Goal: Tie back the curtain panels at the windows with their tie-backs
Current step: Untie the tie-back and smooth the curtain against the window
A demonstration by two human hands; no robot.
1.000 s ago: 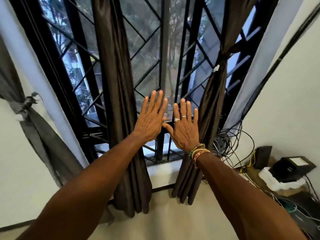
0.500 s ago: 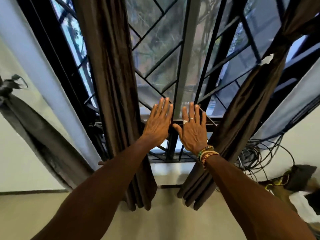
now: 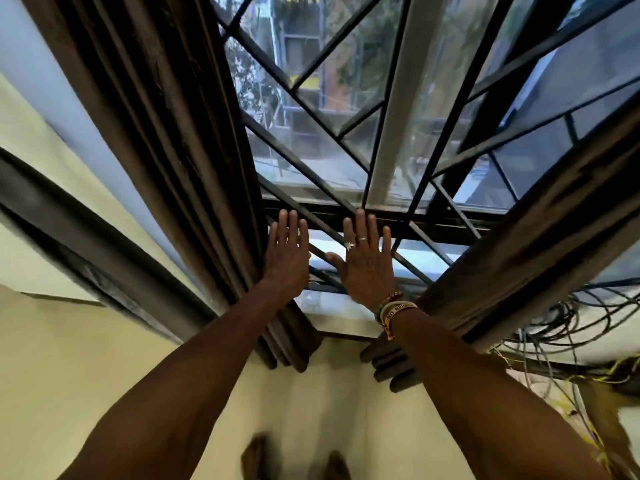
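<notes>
Two bare hands up flat by the window, backs toward the camera. Left hand [image 3: 287,258] with fingers [image 3: 284,225] straight and close together, holding nothing. Right hand [image 3: 367,268] with fingers [image 3: 360,226] straight and a little spread, thumb out to the side, holding nothing. Two shiny rings [image 3: 350,244] on them, one shaped like a star, and bright bead bracelets [image 3: 394,308] on the wrist.

Just left of the left fingers, the left curtain panel [image 3: 166,133]: dark brown, smooth and shiny, hanging in long deep folds. Touching the hand or not, hard to tell. Right of the right fingers, a bit apart, the right curtain panel [image 3: 540,230]: same brown cloth, bunched into a thick slanting roll.

Beyond the fingers, thin black metal bars [image 3: 301,168] crossing in slanted lines over clear glass. Far left of the fingers, a grey curtain [image 3: 86,244] against a pale smooth wall [image 3: 52,375]. Far right, a messy tangle of thin wires [image 3: 561,323].
</notes>
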